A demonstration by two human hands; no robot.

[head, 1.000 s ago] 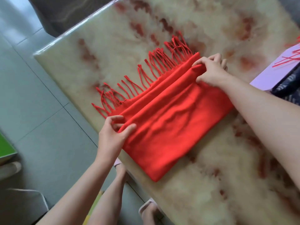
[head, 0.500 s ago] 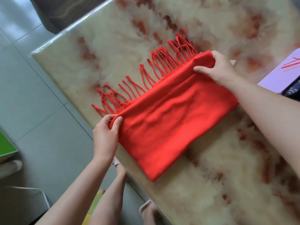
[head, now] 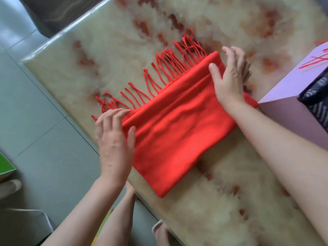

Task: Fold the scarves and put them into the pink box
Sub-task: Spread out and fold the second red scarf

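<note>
A red fringed scarf lies folded into a rectangle on the marbled table, its tassels pointing toward the far left. My left hand rests flat at the scarf's left end, fingers spread, thumb on the cloth. My right hand lies flat across the scarf's right end, fingers apart and reaching past the cloth edge. Neither hand pinches the fabric. The pink box stands at the right edge, just beyond the right hand, with a dark striped cloth inside and red tassels on its flap.
The table's left edge runs diagonally, with grey floor tiles beyond it. A green object sits at the far left on the floor. My legs and slippers show under the table's near edge.
Both hands let go of the pinched scarf corners and now lie flat with fingers spread on the cloth ends. The top fold has been laid down. The view has shifted, showing more of the pink box.
</note>
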